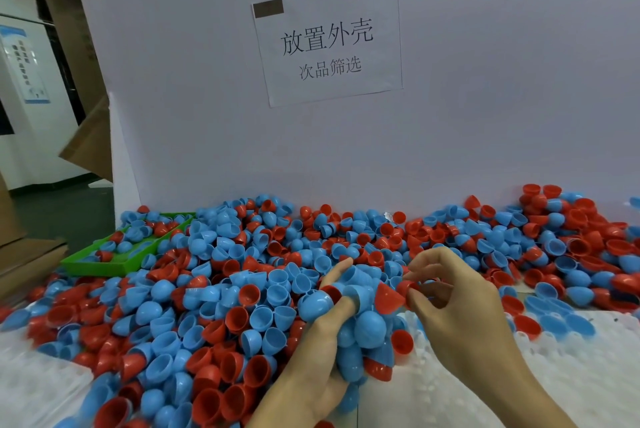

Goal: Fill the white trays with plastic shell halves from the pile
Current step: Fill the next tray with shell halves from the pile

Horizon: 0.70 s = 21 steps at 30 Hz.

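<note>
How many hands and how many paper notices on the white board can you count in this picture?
Hands: 2 (left hand gripping a bunch of shell halves; right hand pinching a red shell half)
Paper notice: 1
Total: 3

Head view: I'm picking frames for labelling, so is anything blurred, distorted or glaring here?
Head view: light is soft and even, with no hard shadows or glare; the wall sign reads sharply; the shell pile smears toward the lower left edge; the white tray looks washed out, its pockets faint; wide-angle bending tilts the left cardboard.
</note>
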Available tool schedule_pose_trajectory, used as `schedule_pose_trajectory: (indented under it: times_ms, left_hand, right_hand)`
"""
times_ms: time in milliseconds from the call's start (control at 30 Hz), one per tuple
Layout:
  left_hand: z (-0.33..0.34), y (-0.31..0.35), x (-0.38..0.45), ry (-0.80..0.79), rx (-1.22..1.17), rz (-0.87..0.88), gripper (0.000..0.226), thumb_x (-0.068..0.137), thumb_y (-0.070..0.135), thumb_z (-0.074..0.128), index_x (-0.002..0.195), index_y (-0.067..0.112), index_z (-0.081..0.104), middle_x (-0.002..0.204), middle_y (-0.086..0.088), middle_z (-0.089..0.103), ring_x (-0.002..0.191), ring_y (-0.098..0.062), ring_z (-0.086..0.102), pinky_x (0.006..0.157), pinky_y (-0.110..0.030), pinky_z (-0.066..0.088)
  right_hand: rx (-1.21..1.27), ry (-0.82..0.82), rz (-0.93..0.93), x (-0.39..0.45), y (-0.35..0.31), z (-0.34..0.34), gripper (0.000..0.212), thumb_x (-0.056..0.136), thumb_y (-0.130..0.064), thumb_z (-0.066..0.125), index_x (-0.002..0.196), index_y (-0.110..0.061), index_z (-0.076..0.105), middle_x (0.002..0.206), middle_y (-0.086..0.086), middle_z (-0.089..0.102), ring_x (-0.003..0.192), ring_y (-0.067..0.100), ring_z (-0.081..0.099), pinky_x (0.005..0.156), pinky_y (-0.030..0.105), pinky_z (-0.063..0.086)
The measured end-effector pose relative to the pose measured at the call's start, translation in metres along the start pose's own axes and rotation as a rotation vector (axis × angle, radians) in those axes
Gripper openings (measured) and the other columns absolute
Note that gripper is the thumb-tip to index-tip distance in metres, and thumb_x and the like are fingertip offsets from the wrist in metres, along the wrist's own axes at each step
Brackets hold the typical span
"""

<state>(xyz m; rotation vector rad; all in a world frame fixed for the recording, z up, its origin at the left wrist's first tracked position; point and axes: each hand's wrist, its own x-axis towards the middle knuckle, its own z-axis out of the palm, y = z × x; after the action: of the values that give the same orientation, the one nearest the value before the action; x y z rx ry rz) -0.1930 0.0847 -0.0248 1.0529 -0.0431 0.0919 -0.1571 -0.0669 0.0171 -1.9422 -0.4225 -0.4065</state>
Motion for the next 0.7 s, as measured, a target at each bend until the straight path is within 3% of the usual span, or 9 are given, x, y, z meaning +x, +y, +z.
schedule_pose_trajectory:
  times_ms: [167,233,300,467,700]
  left_hand:
    - [0.000,-0.001,0.000,-0.002,-0.007,0.007,0.076,0.045,0.039,0.087,0.120,0.039,0.070,0.125,-0.011,0.070,0.105,-0.034,0.072,0.073,-0.040,0.060]
    - [0.001,0.000,0.000,0.010,-0.012,0.005,0.065,0.058,0.037,0.086,0.121,0.038,0.070,0.126,-0.012,0.070,0.106,-0.034,0.071,0.074,-0.041,0.060]
    - [-0.001,0.000,0.001,0.024,-0.016,-0.003,0.055,0.070,0.031,0.076,0.124,0.038,0.068,0.125,-0.012,0.070,0.106,-0.034,0.071,0.075,-0.042,0.061]
    - [-0.002,0.000,0.002,0.046,-0.024,0.004,0.056,0.071,0.029,0.072,0.126,0.038,0.066,0.121,-0.011,0.072,0.106,-0.033,0.072,0.074,-0.041,0.061]
    - [-0.005,0.001,0.002,0.051,-0.028,0.011,0.050,0.074,0.029,0.069,0.122,0.039,0.068,0.121,-0.011,0.072,0.107,-0.034,0.071,0.075,-0.042,0.061]
  right_hand:
    - [-0.128,0.072,-0.066,-0.001,0.002,-0.001,0.034,0.076,0.002,0.079,0.066,-0.023,0.058,0.064,-0.008,0.061,0.061,0.008,0.059,0.054,0.012,0.047]
    - [-0.112,0.029,-0.041,-0.001,0.003,-0.002,0.034,0.077,0.004,0.078,0.061,-0.022,0.062,0.057,-0.005,0.062,0.063,0.005,0.061,0.056,0.009,0.047]
    - [-0.083,-0.038,-0.016,0.000,0.004,-0.003,0.031,0.078,0.001,0.078,0.062,-0.023,0.065,0.064,-0.014,0.067,0.064,0.001,0.063,0.055,0.009,0.049]
    - [-0.056,-0.196,-0.005,0.003,0.003,-0.011,0.029,0.086,-0.009,0.072,0.074,-0.035,0.069,0.076,-0.027,0.069,0.071,0.001,0.067,0.058,0.012,0.053]
    - [0.053,-0.372,0.067,0.003,0.000,-0.018,0.039,0.099,-0.010,0.050,0.083,-0.037,0.073,0.079,-0.019,0.073,0.073,0.003,0.070,0.059,0.012,0.051]
